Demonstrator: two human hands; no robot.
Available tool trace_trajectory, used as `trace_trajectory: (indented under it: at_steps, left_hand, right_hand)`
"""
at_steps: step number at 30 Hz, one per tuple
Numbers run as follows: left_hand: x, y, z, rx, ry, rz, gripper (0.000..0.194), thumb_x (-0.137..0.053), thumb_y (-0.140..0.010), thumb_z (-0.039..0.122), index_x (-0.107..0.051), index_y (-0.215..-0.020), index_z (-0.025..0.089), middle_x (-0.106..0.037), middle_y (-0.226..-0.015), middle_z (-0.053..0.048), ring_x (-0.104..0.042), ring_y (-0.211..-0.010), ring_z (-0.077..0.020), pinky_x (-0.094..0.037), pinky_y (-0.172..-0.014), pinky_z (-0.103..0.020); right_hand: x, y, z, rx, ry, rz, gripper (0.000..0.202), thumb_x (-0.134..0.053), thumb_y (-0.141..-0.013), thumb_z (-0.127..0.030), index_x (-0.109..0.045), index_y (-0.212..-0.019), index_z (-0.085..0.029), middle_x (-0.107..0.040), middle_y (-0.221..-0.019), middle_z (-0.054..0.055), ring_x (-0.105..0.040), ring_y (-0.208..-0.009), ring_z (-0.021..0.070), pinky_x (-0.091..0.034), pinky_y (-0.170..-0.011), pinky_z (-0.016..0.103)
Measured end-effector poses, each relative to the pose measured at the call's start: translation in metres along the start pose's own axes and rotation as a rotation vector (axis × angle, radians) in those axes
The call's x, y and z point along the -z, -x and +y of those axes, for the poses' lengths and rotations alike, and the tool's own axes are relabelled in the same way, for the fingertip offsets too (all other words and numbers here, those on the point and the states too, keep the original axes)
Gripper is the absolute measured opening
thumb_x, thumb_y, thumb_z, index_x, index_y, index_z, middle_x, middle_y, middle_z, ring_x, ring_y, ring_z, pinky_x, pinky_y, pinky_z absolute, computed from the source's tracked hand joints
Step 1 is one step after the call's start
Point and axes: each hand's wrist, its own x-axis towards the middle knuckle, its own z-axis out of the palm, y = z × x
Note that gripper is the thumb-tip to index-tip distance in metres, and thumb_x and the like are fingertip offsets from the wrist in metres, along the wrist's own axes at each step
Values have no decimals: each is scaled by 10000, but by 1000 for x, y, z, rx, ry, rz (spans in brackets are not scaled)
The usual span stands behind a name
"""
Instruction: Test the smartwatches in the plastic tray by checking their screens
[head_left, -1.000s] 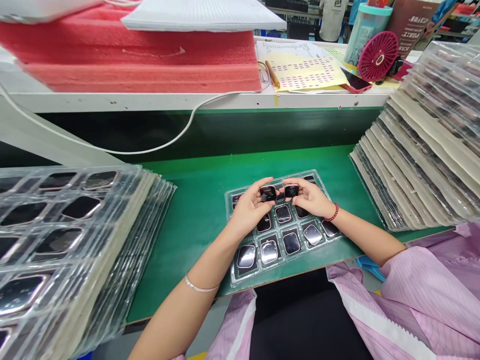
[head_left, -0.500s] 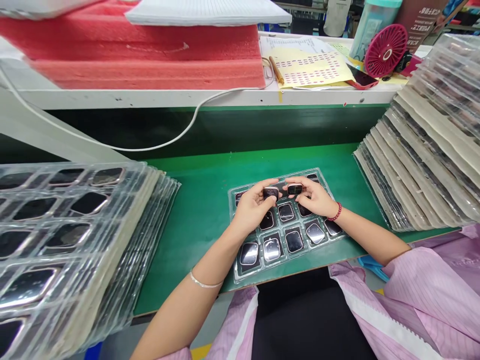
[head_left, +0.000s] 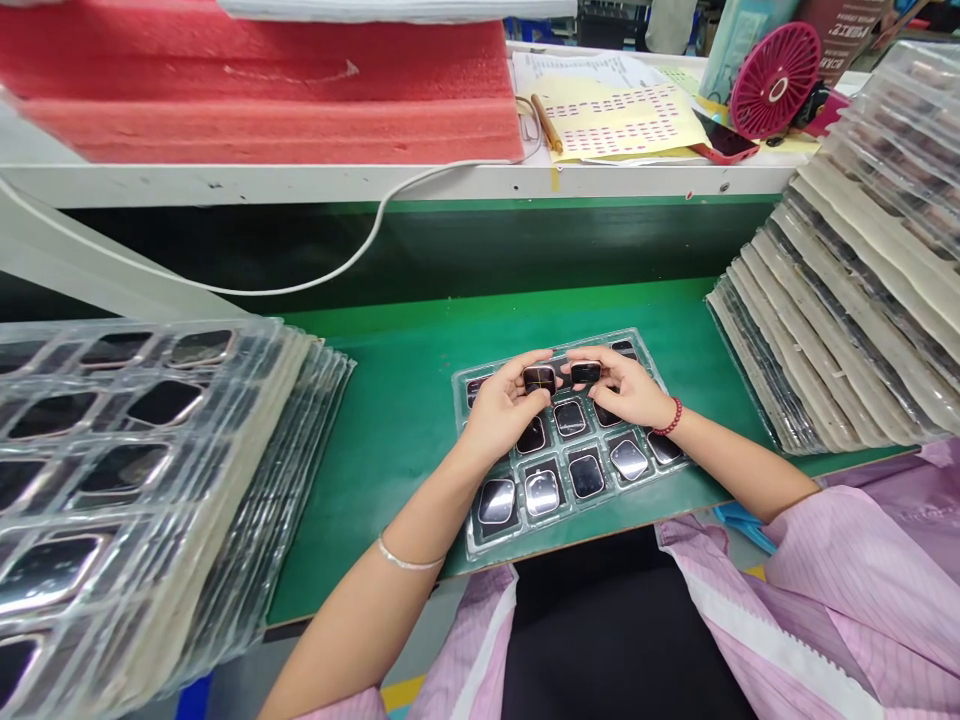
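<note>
Left hand (head_left: 505,404) beside right hand (head_left: 631,391), both curled

No text legible. Brown package (head_left: 846,28): pale characters, too blurred to read. Yellow sheet (head_left: 630,122): rows of reddish marks, unreadable. White sheet (head_left: 574,70) behind it: tiny print, also unreadable.

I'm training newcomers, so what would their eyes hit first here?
Probably the red foam on the white shelf, upper left. Then the left tray stack and right tray stack; between them, the left hand and right hand each hold a dark-faced piece over a clear tray.
</note>
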Motion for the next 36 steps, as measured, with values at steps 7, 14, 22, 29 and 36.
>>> trace_trajectory:
  at_steps: [7,14,22,29,36]
  left_hand:
    - [-1,1,3,10,-5,-8,471,-703,-719,230,-627,-1180,169,-731,-930,-63,-691,-847,-206,-557,-729,-314]
    - [4,-2,6,117,125,-76,727,-628,-616,94,-512,-1328,188,-723,-1003,-71,-652,-701,-150,-464,-492,-205]
    - [9,-1,8,92,106,-101,683,-624,-625,96,-563,-1299,188,-686,-1150,-109,-674,-831,-204,-521,-585,-262]
    - [5,2,7,48,34,-63,500,-707,-724,212,-611,-1214,191,-711,-1006,-78,-683,-800,-207,-553,-686,-318]
    - [0,3,3,-56,-27,-25,510,-727,-750,266,-578,-1230,179,-702,-1011,-80,-669,-892,-206,-551,-789,-325]
  right_hand:
    - [4,-1,7,-137,-156,-12,420,-497,-868,-164,-524,-1287,-156,-692,-1123,114,-722,-785,150,-614,-635,253]
    - [9,-5,7,-185,-323,-55,585,-521,-776,-122,-447,-1354,-172,-662,-1228,111,-706,-875,160,-613,-586,215]
    - [13,-3,-5,-130,-150,-68,575,-506,-804,-134,-453,-1370,-219,-609,-1316,85,-690,-993,199,-604,-651,239]
    - [8,-2,-9,-52,-54,-5,396,-529,-880,-224,-531,-1275,-205,-610,-1280,98,-675,-1032,221,-610,-788,334]
    - [5,-2,-7,-79,-80,18,363,-552,-863,-214,-553,-1226,-190,-676,-1151,85,-693,-933,189,-610,-799,331]
